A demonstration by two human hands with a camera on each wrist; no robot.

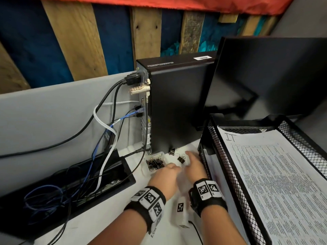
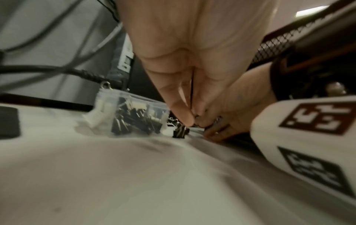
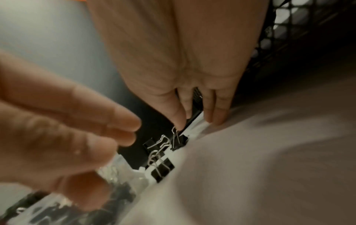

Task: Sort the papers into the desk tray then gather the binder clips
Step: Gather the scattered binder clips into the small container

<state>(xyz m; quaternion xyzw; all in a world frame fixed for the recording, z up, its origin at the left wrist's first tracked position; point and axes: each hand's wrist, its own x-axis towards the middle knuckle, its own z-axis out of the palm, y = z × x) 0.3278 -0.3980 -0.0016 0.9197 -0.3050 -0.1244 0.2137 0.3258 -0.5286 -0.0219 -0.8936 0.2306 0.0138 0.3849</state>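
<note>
A clear plastic box [image 1: 155,161] half full of black binder clips stands by the computer tower's foot. Two loose clips [image 1: 172,152] [image 1: 181,159] lie to its right. My left hand [image 1: 174,168] hovers next to the box, fingers straight and pointing down over a loose clip [image 2: 180,131], holding nothing I can see. My right hand [image 1: 190,155] reaches between the clips and the black mesh desk tray [image 1: 235,183], straight fingertips [image 3: 218,118] on the table; its index touches a clip's [image 3: 179,143] wire handle. Printed papers [image 1: 274,174] lie in the tray's top tier.
The black computer tower [image 1: 177,106] and monitor [image 1: 265,76] stand right behind the clips. Cables [image 1: 106,129] run from the tower into an open desk hatch [image 1: 70,183] on the left. A white tagged device [image 1: 181,211] lies between my wrists. A grey partition backs the desk.
</note>
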